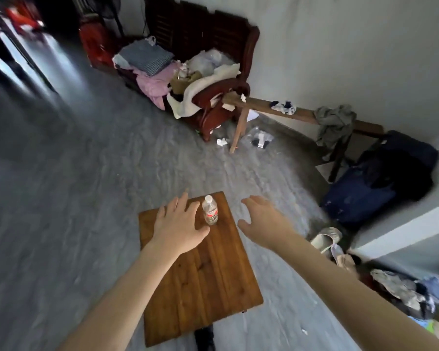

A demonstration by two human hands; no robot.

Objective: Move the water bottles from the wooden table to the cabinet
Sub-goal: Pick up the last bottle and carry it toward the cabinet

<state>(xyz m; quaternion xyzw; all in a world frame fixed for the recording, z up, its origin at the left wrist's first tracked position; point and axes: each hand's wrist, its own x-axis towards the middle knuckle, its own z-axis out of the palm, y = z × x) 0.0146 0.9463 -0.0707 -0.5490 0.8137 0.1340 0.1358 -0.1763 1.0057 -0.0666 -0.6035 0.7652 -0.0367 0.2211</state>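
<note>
Bottle point(209, 210) upright near far edge of table point(213, 287). My left hand point(179, 221) spread, just beside; right hand point(261, 220) open, empty. I'd wrap mid-body, lift straight.

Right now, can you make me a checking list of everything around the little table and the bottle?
Surface: small brown wooden plank table, bare apart from one bottle.
Job's things: one clear plastic water bottle with a red label, upright near the table's far edge; no cabinet identifiable.
Clutter: clothes heaped on the dark red wooden armchair; grey cloth on the long wooden bench; dark blue bag; paper scraps on the floor.
Grips: left hand open, beside the bottle; right hand open, off the table's right edge. Neither holds anything.
Cables: nothing seen.
Surroundings: grey floor, white wall.
</note>
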